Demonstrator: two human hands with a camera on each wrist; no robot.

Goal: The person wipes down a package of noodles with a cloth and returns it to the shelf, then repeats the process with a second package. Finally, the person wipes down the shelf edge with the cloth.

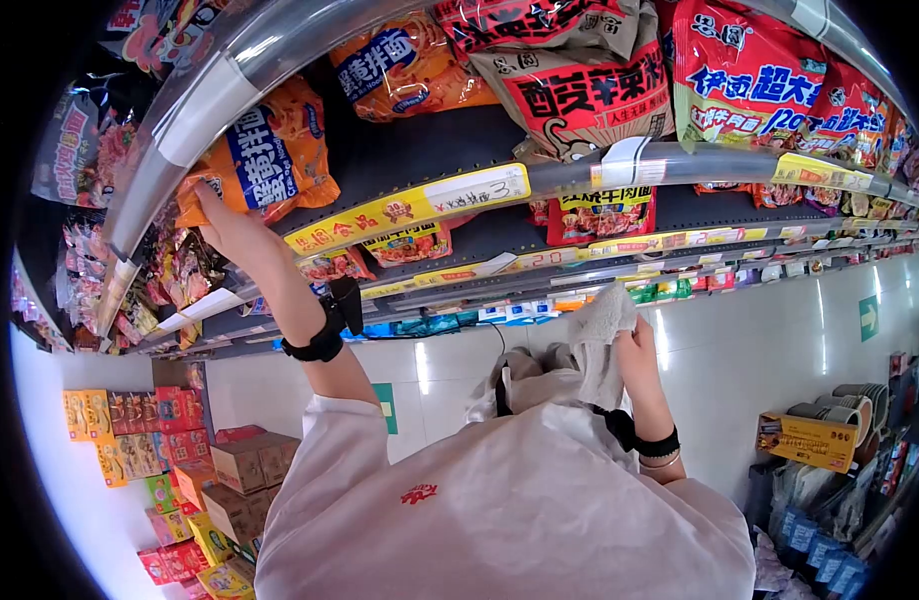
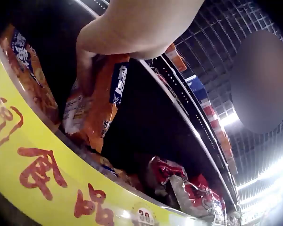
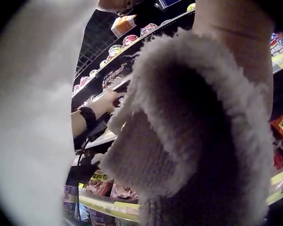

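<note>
An orange bag of noodles (image 1: 280, 150) with a blue label stands at the left end of a shelf in the head view. My left hand (image 1: 218, 212) grips this bag by its near left end. In the left wrist view the thumb side of the left hand (image 2: 87, 66) lies against the orange bag (image 2: 101, 113), which stands upright behind the yellow price strip; the other fingers are hidden. My right hand (image 1: 636, 350) holds a fluffy greyish cloth (image 1: 602, 322) low in front of the body. That cloth (image 3: 155, 155) hangs in folds and fills much of the right wrist view.
Another orange noodle bag (image 1: 405, 65) and red-and-beige bags (image 1: 580, 90) sit on the same shelf. A clear rail with a yellow price strip (image 1: 410, 210) runs along its front edge. Lower shelves hold more packets. Cartons (image 1: 250, 460) are stacked on the floor at left.
</note>
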